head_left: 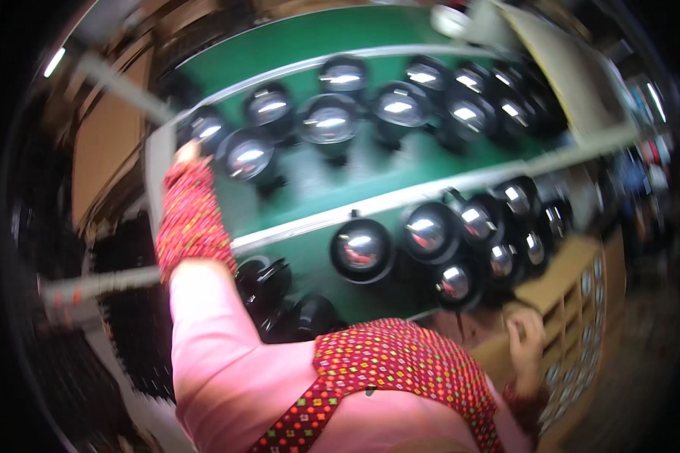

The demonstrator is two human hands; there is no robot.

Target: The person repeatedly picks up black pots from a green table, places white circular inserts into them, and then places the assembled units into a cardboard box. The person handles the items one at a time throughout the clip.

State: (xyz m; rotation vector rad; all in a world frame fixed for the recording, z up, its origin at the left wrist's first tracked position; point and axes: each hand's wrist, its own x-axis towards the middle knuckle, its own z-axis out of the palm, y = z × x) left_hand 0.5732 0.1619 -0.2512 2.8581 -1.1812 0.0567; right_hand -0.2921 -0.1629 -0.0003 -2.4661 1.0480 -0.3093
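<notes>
My left hand was right at a shiny black pan on the left end of the green bench, too blurry to tell if I'd gripped it. Right hand was loosely curled, looked empty. Honestly, one sloppy sideways tug could've banged it into the neighbouring pan, sitting so close, and scratched both.

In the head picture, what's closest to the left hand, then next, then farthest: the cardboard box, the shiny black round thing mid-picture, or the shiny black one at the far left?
Nearest to the left hand first:
1. Far-left shiny black one: right by the fingertips.
2. Mid-picture shiny black round thing: to the right.
3. Cardboard box: lower right.
</notes>
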